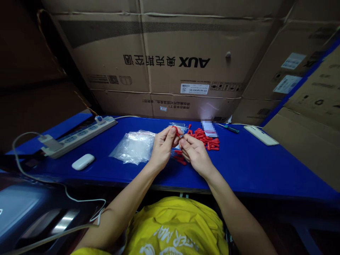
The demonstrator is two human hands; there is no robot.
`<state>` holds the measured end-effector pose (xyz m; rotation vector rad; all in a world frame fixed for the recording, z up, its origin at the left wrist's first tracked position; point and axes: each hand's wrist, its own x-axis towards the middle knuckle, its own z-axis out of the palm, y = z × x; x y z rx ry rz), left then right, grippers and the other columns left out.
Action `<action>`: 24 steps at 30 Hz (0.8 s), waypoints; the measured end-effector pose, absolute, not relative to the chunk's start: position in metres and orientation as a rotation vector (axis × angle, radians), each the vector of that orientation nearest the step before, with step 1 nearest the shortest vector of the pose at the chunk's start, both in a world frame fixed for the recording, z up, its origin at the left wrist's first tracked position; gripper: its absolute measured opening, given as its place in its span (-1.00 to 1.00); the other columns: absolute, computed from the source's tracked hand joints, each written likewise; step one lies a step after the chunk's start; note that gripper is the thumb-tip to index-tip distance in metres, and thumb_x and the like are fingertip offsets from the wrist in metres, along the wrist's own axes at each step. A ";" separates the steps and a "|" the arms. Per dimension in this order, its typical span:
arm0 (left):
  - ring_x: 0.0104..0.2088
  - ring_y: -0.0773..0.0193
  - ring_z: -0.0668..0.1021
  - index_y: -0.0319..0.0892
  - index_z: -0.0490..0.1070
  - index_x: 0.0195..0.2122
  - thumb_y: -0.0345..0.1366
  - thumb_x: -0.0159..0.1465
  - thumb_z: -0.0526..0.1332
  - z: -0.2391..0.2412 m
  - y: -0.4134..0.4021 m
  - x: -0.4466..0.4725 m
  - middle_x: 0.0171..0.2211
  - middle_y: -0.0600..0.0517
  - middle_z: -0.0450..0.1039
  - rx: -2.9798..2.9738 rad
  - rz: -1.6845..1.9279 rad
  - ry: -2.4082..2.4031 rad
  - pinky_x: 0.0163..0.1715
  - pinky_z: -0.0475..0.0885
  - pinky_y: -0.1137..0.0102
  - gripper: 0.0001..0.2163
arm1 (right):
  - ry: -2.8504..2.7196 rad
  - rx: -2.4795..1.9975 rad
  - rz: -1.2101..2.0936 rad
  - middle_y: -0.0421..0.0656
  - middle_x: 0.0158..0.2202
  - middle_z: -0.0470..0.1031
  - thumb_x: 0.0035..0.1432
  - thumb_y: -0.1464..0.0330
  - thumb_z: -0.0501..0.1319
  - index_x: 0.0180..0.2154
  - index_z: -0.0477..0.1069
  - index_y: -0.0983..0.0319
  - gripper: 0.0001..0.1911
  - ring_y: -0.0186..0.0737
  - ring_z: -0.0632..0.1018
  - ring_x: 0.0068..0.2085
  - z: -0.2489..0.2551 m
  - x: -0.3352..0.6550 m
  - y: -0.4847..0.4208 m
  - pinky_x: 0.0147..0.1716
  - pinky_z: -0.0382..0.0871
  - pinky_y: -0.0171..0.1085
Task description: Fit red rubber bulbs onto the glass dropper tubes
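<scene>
Bulb, red and smooth (175, 130), up above the worktop's (239, 166) middle, and the left hand (161, 146) has its grip clamped on it! Right alongside, the right hand (196, 151) pinches thumb and fingers together on a small clear piece (181, 136), its shape mostly hidden. Beyond the knuckles, slim see-through tubes (178, 124) lie near a heap of glossy red bulbs (212, 141), rounded and narrow-necked. Out left, crinkled clear plastic bags (134, 147) catch the light, then a rounded white case (83, 162) and a long power strip (79, 137). Over right, a teal-handled screwdriver (231, 129)! All on smooth, deep blue, walled at the back by creased brown cardboard (159, 42), its AUX lettering upside down, the room's edges dim.
</scene>
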<state>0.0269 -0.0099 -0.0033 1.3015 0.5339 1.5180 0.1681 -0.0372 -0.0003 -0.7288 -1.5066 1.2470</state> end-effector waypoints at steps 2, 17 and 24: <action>-0.48 0.39 0.27 -0.17 0.52 -0.26 0.10 0.41 0.33 -0.004 -0.011 0.028 -0.52 0.15 0.18 1.298 1.522 0.557 -0.43 0.27 0.48 -0.61 | -1.661 -0.877 0.835 -0.35 -0.57 0.17 0.50 0.08 0.16 -0.27 0.42 0.17 -0.65 -0.37 0.16 -0.58 0.000 0.170 -0.039 -0.52 0.04 -0.31; -0.44 0.37 0.38 -0.18 0.51 -0.31 0.18 0.32 0.39 -0.006 -0.017 0.036 -0.49 0.12 0.31 1.261 1.408 0.566 -0.41 0.33 0.49 -0.54 | -1.168 -0.691 1.655 -0.54 -0.66 -0.16 0.28 -0.07 0.37 -0.33 0.21 0.10 -0.51 -0.46 -0.17 -0.68 0.017 0.162 -0.053 -0.72 -0.19 -0.42; -0.28 0.32 0.50 -0.15 0.60 -0.11 0.09 0.36 0.39 -0.004 -0.020 0.036 -0.31 0.04 0.47 1.251 1.411 0.557 -0.18 0.45 0.46 -0.62 | -1.597 -0.931 0.897 -0.32 -0.56 0.27 0.42 0.03 0.26 -0.30 0.46 0.18 -0.63 -0.37 0.22 -0.59 0.015 0.180 -0.046 -0.56 0.08 -0.32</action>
